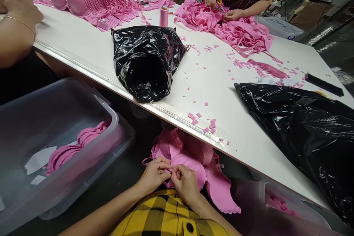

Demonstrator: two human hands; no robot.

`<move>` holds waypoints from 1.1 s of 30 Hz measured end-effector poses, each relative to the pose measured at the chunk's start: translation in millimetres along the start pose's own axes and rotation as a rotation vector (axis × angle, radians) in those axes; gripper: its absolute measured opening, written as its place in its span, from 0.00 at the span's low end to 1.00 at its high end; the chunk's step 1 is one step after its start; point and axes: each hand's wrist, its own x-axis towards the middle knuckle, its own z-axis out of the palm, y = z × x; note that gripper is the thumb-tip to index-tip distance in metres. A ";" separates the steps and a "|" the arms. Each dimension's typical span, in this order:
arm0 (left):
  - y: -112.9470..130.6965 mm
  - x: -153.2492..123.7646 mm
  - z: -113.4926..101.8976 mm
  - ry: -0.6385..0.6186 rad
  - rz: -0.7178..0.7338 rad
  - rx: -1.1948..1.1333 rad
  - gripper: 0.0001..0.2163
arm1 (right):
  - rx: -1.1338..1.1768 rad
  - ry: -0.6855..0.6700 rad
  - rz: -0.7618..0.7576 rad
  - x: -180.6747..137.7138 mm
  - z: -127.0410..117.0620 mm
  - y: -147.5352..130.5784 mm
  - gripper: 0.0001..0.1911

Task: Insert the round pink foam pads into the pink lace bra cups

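Pink bras (190, 155) lie in a pile on my lap, just below the table's front edge. My left hand (157, 175) pinches a thin pink strap over the pile, its fingers drawn together. Close beside it, almost touching, my right hand (184, 182) is also closed in a pinch on the strap. The small part right between the fingertips is hidden. One bra cup hangs down to the right of my right hand. A loop of thin pink strap sticks out to the left of the pile.
On the white table (210, 125) are an open black plastic bag (149, 59), another black bag (304, 129), a thread spool (163, 16) and pink scraps. A measuring tape (177, 116) runs along the edge. Across it, a person cuts pink straps with scissors (219, 2). Left stands a plastic bin (110, 118).
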 end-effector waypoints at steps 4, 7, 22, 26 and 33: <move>0.6 -3.8 0.6 0.024 0.189 0.246 0.08 | 0.069 -0.018 0.014 0.6 1.9 1.1 0.08; -0.7 1.2 9.4 0.072 0.244 0.274 0.10 | 0.074 -0.003 0.019 2.7 0.8 1.8 0.08; 4.3 9.1 -0.2 -0.001 -0.483 -0.608 0.11 | -0.178 -0.037 -0.058 1.6 -14.8 -21.3 0.06; 6.7 7.2 2.8 -0.051 -0.508 -0.659 0.09 | -0.260 -0.040 -0.097 -2.3 -18.1 -22.4 0.04; 13.5 5.2 9.2 -0.164 -0.555 -0.700 0.07 | -0.319 -0.055 -0.179 -5.9 -25.8 -25.1 0.06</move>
